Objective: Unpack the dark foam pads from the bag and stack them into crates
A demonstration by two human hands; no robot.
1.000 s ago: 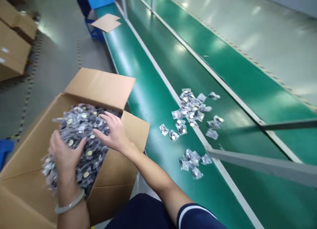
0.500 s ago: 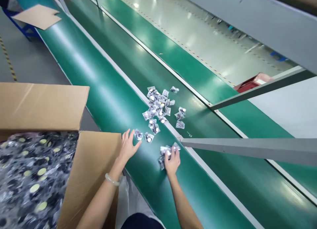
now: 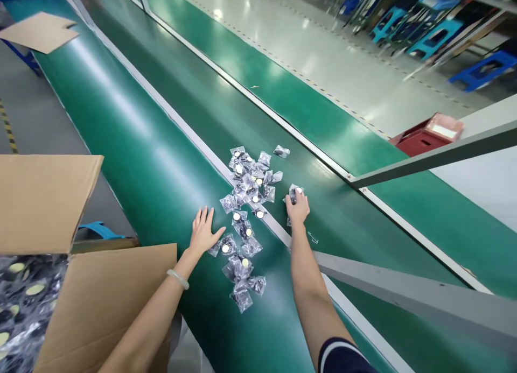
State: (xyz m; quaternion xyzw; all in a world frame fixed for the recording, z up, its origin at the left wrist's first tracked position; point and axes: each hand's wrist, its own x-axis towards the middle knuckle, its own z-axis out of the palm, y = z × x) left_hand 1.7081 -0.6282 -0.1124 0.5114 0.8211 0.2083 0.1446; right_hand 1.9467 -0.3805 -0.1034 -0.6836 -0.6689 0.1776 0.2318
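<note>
Carton: open cardboard carton [image 3: 105, 303] at 7 o'clock, heaped with clear packets [image 3: 24, 303] of round discs.
Belt: green conveyor belt [image 3: 133, 120], loose packets [image 3: 246, 184] scattered at 12 o'clock.
Left: left hand [image 3: 204, 233] wide, flat on belt, just beside packets.
Right: right hand [image 3: 298, 206] narrow, holding a packet [image 3: 294, 192].
Room: red crate [image 3: 420, 141] at 2 o'clock, blue stools [image 3: 480, 71] beyond.

Left hand [image 3: 204, 234] spread flat, right hand [image 3: 298, 207] perhaps pinching.

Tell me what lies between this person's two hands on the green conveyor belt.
In the head view, small clear plastic packets with pale round discs inside lie on the belt between the left hand and right hand.
</note>
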